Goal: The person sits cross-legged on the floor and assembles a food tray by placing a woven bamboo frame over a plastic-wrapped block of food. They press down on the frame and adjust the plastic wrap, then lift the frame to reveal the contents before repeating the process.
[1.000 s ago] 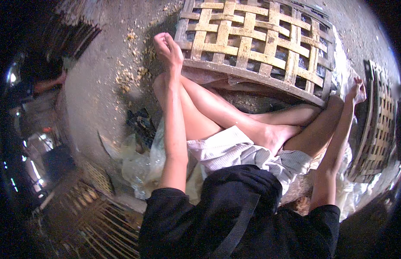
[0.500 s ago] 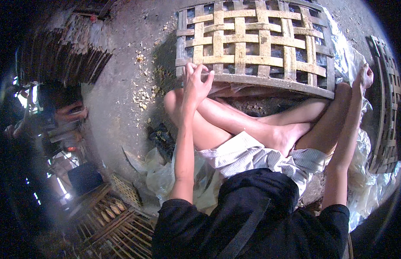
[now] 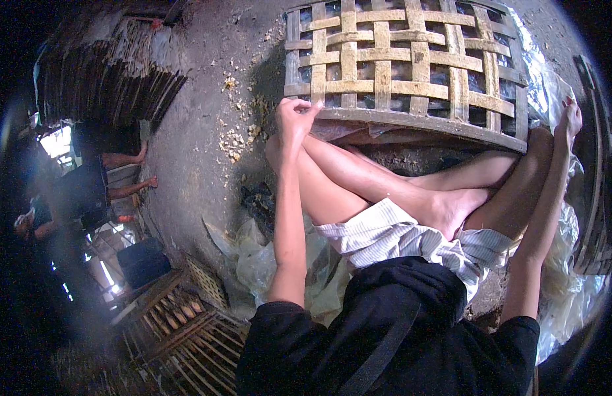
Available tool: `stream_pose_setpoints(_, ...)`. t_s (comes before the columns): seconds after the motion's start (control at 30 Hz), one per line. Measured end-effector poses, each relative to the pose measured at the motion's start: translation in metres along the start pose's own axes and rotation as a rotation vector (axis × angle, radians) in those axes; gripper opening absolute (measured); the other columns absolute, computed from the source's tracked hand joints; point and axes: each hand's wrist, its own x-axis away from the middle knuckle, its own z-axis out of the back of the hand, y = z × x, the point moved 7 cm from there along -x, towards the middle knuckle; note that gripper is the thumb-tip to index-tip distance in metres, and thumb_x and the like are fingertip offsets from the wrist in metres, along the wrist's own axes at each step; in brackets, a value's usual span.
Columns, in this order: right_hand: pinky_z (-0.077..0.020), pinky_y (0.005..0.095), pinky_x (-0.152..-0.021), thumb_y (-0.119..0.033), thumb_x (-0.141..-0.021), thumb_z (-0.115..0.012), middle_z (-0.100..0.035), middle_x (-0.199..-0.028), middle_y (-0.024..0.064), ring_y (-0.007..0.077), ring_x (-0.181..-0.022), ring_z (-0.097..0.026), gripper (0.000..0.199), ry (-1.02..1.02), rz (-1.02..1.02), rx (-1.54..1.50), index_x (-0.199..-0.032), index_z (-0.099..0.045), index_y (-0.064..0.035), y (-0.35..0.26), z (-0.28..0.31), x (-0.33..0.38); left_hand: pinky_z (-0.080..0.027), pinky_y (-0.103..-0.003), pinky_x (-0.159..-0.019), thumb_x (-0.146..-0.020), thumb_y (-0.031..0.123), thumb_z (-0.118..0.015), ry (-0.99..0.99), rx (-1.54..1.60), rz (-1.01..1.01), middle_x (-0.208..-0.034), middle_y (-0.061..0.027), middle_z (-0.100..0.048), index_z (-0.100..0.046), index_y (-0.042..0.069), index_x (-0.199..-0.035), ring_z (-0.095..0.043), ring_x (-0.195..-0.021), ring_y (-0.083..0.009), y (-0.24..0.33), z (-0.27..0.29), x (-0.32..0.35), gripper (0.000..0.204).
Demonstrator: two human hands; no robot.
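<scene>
Basket [image 3: 411,72]: woven bamboo, lies on ground beyond crossed legs. Left hand [image 3: 294,119] pinches near-left rim corner, fingers bunched. Right hand [image 3: 570,119] rests at right edge; grip cannot be told. Risk: one-corner pinch slips, basket tilts onto shins; splinters possible.

The woven panel [image 3: 411,72] is of flat bamboo strips, matt, pale and rough-edged. Beneath it lies crinkled, glossy clear plastic sheeting [image 3: 556,86]. The floor [image 3: 207,99] is rough, dusty grey concrete.

Dusty grey floor [image 3: 207,99], stacked bamboo strips [image 3: 108,79], perhaps daylight at left.
</scene>
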Motion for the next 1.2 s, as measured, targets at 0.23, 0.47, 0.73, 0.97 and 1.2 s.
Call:
stream_pose_setpoints(0.23,-0.0485,0.0346,-0.102,-0.032,-0.105,-0.051,-0.07,-0.129,0.0146,0.0237,-0.115,-0.066,0.047,-0.19,0.131,0.077,-0.13,-0.067,0.0046,-0.008,0.016,-0.017,-0.055,-0.035,-0.068,-0.08,0.007,-0.085,-0.09,0.096,-0.062,-0.085,-0.0136,-0.071,-0.079,0.001,-0.083,-0.07,-0.072,-0.0242,0.003,-0.004,-0.009,0.009)
stream_pose_setpoints(0.47,-0.0471,0.037,-0.105,-0.034,-0.107,-0.047,-0.066,-0.137,0.016,0.028,-0.123,-0.065,0.049,-0.241,0.021,0.022,-0.134,-0.064,0.0036,0.016,0.011,-0.013,-0.052,-0.039,-0.077,-0.092,0.007,-0.072,0.442,-0.018,-0.126,-0.085,-0.0123,-0.064,-0.069,0.002,-0.085,-0.063,-0.083,-0.0267,-0.004,0.053,0.011,0.009)
stream_pose_setpoints(0.73,-0.0482,0.0405,-0.105,-0.043,-0.108,-0.048,-0.064,-0.14,0.0178,0.0276,-0.125,-0.063,0.055,-0.318,-0.007,-0.127,-0.135,-0.062,0.0027,0.027,0.012,-0.037,-0.046,-0.051,-0.064,-0.101,0.046,-0.064,0.229,-0.477,0.442,-0.065,-0.0242,-0.062,-0.066,-0.006,-0.076,-0.057,-0.059,-0.0415,-0.166,0.151,0.061,0.058)
stream_pose_setpoints(0.97,-0.0473,0.0421,-0.106,-0.042,-0.108,-0.048,-0.063,-0.142,0.0171,0.0287,-0.128,-0.061,0.054,-0.331,-0.031,0.017,-0.136,-0.061,0.0029,0.014,0.005,-0.017,-0.053,-0.046,-0.076,-0.097,0.042,-0.072,0.253,-0.254,0.165,-0.083,-0.021,-0.069,-0.075,-0.001,-0.089,-0.067,-0.078,-0.0381,-0.06,0.13,0.06,0.044)
stream_pose_setpoints(1.2,-0.0537,0.0294,-0.086,-0.027,-0.103,-0.054,-0.072,-0.115,0.0121,0.0187,-0.096,-0.068,0.042,-0.281,0.097,-0.004,-0.127,-0.067,0.0047,0.005,0.024,-0.053,-0.054,-0.034,-0.081,-0.083,0.037,-0.089,0.032,-0.131,-0.136,-0.092,-0.0134,-0.068,-0.076,-0.002,-0.09,-0.067,-0.084,-0.0231,0.061,0.025,0.001,0.042)
